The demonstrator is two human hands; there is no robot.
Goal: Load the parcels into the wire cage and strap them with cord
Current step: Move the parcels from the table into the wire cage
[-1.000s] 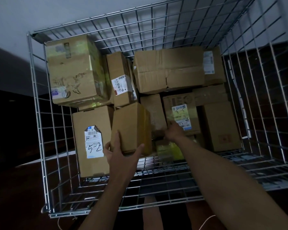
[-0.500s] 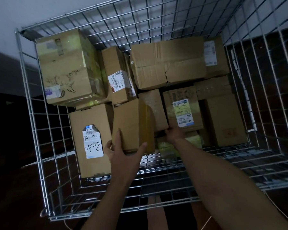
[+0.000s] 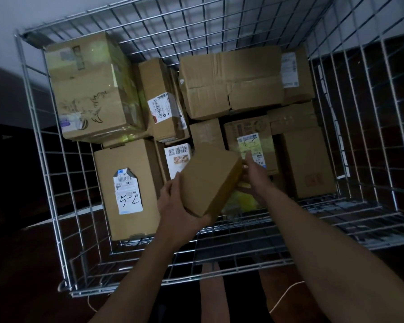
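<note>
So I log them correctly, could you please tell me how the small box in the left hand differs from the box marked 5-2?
The small box shows plain faces; the 5-2 box carries a white label with handwriting. The small box is tilted, gripped by the left hand; the 5-2 box lies in the wire cage. The small box looks smaller than the 5-2 box. Both are brown cardboard.
</note>
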